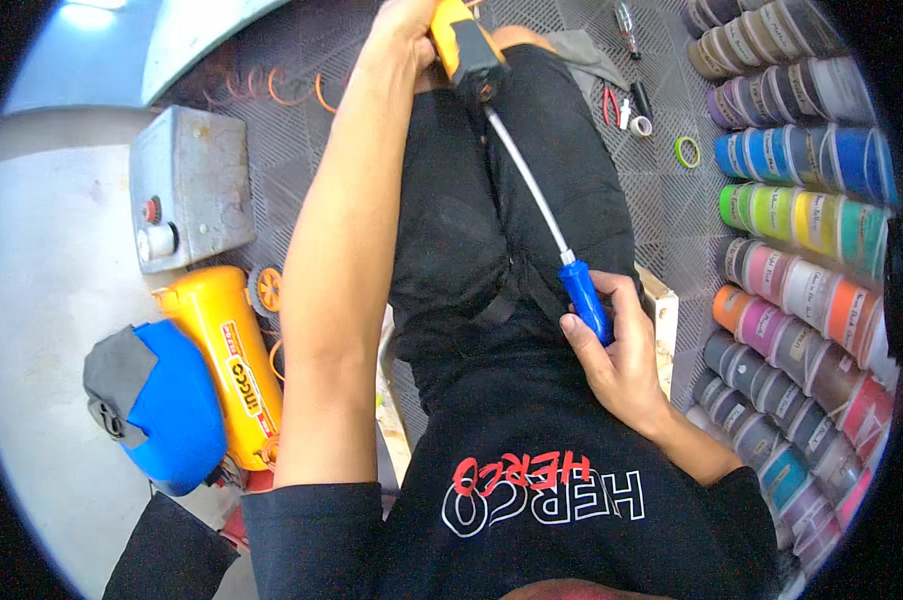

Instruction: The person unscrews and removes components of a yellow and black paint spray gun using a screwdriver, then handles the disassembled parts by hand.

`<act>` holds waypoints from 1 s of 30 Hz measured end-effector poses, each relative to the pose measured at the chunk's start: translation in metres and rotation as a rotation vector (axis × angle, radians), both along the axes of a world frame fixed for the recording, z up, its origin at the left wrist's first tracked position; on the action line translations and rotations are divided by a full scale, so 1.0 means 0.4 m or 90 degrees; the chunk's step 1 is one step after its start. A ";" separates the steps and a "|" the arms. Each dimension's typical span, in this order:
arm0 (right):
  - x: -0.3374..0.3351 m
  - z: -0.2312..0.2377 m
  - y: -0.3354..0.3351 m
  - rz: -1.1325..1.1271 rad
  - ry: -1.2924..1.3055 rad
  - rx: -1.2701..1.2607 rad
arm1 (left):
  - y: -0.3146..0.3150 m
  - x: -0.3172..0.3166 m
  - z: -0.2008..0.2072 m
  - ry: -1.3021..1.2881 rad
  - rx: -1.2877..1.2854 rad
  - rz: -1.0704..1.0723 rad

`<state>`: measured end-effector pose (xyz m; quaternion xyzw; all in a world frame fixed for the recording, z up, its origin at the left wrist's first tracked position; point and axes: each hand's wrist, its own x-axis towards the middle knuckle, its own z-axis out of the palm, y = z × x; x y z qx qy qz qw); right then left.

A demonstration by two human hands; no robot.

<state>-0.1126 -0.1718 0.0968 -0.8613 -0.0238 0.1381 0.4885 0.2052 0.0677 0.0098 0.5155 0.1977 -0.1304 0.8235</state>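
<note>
My left hand (408, 28) is closed around a yellow-and-black power tool (464, 42), which is cut off by the top edge of the view. In my right hand (622, 345) is a screwdriver (586, 298), gripped by its blue handle between thumb and fingers. Its long metal shaft runs up and to the left over my lap. The shaft's far end meets the black end of the power tool; whether the tip sits inside it I cannot tell.
Rows of lidded paint tubs (805, 222) line the right side. On the mat lie red pliers (611, 106) and a green tape ring (688, 152). To the left stand a grey metal box (202, 185), a yellow tank (234, 360) and a blue rounded cover (180, 425). An orange hose (284, 86) coils behind.
</note>
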 end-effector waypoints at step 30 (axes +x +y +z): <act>0.158 -0.066 -0.076 0.195 -0.313 -0.094 | 0.316 -0.381 0.072 -0.086 -0.227 0.228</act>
